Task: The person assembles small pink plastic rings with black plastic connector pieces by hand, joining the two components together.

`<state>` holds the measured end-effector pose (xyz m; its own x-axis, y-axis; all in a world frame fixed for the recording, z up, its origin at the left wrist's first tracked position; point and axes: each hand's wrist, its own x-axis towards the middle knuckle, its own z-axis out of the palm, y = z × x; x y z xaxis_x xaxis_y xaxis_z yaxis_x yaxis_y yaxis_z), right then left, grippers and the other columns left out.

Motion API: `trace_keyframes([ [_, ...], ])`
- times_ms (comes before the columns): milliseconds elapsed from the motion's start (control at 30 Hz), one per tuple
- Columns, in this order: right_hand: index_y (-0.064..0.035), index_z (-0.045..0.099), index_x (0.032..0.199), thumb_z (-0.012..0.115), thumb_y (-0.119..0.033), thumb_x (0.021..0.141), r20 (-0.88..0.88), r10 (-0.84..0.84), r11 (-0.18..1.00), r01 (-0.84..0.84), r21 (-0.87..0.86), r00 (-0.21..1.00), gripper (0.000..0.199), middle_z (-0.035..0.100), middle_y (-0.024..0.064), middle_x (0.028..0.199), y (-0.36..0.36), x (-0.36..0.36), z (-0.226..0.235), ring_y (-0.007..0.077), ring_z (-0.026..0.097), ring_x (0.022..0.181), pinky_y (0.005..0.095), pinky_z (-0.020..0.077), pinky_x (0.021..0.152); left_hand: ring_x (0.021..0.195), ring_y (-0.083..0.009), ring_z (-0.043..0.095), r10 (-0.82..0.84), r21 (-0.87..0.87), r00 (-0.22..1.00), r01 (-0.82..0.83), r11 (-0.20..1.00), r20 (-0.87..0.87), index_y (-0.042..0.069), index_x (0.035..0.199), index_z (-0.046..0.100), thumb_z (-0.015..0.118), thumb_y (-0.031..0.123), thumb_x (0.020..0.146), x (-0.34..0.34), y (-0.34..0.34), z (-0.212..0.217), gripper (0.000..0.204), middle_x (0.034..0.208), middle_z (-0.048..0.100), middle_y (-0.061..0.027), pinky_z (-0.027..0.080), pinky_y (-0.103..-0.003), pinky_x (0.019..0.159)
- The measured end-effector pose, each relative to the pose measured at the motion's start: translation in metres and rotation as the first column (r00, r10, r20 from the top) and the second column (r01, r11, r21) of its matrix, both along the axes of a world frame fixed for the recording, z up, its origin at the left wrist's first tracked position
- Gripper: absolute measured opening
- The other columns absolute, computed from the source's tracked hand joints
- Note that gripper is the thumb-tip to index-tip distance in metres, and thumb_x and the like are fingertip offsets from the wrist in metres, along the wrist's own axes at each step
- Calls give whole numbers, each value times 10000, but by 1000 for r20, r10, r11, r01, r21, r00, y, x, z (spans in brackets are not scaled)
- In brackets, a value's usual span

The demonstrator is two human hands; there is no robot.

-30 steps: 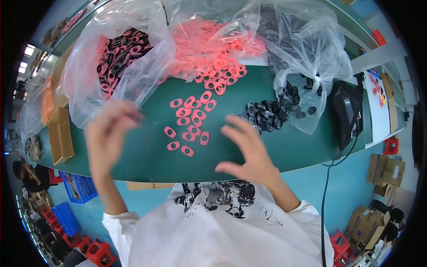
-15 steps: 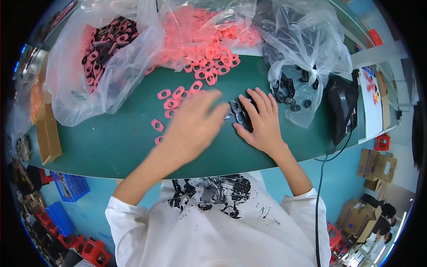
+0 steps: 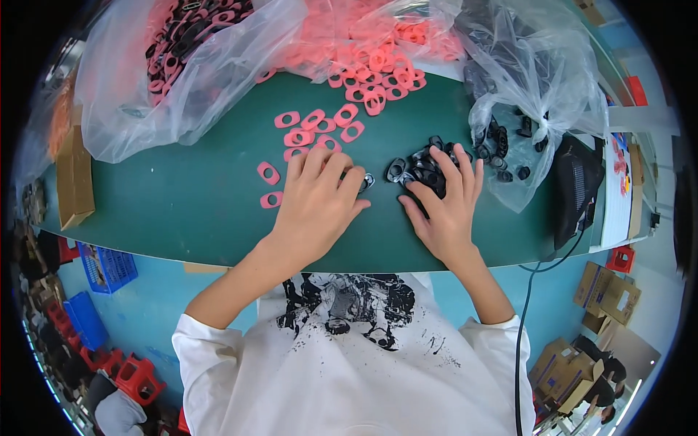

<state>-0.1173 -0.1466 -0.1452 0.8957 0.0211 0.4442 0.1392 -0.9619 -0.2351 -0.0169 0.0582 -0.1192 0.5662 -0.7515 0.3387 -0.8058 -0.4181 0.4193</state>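
Note:
My left hand (image 3: 317,200) is over the table with bent fingers and the thumb held apart. A small shiny black oval piece (image 3: 367,182) lies at its fingertips, partly covered. Beside and under that hand are several loose pink oval rings (image 3: 299,138), each with a hole. My right hand (image 3: 445,211) spreads its fingers over a small pile of glossy black oval pieces (image 3: 425,166); its fingers and thumb touch the pile's near and right sides. What lies beneath both palms is hidden.
A clear bag of mixed pink and black parts (image 3: 211,87) stands far left, beside a heap of pink rings (image 3: 374,69). Another clear bag with black pieces (image 3: 502,156) lies right, near a black mesh-sided device (image 3: 574,189) with a cable. A cardboard piece (image 3: 75,178) edges the green table (image 3: 196,196).
My left hand has drawn back from the black pieces toward the pink rings, and a black piece now shows by its fingers. The black pile beneath my right hand is more exposed. The view has shifted.

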Motion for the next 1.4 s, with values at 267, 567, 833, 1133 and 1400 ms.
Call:
trace_keyframes([
  [267, -58, 681, 868, 794, -58, 683, -86, 231, 955, -209, 209, 969, 217, 637, 100, 1113, 22, -20, 3, 335, 561, 1074, 470, 442, 885, 885, -260, 549, -24, -181, 999, 28, 983, 25, 53, 923, 637, 799, 40, 682, 1, 12, 22, 291, 939, 569, -67, 443, -391, 750],
  [567, -28, 641, 1039, 823, -47, 669, -146, 273, 899, -198, 391, 951, 413, 625, 119, 999, 51, 0, 8, 326, 581, 902, 407, 470, 761, 842, -277, 570, 295, -36, 950, -300, 953, -103, 10, 829, 637, 789, -52, 657, -24, 118, 7, 238, 911, 596, -103, 473, -377, 705],
  [833, -14, 641, 1069, 812, -41, 677, -307, 305, 918, -193, 346, 901, 428, 586, 121, 967, 45, 5, 17, 321, 560, 864, 400, 470, 741, 865, -281, 570, 341, -52, 909, -363, 931, -238, 8, 871, 663, 770, -39, 692, -34, 125, -17, 214, 960, 604, -100, 478, -370, 705],
  [1133, -22, 656, 1063, 799, -20, 686, -346, 347, 904, -212, 372, 872, 404, 587, 116, 965, 45, 13, 26, 306, 568, 865, 392, 484, 708, 884, -289, 599, 271, -191, 956, -289, 938, -116, 2, 878, 662, 766, -39, 712, -14, 110, -15, 200, 995, 633, -104, 497, -372, 709],
  [1400, -22, 662, 1035, 796, -25, 697, -350, 359, 898, -219, 381, 865, 363, 586, 109, 959, 38, 14, 25, 300, 568, 863, 387, 484, 708, 839, -276, 623, 190, -108, 971, -206, 973, -144, -4, 878, 667, 755, -28, 738, 4, 97, -20, 168, 982, 654, -103, 517, -366, 693],
])
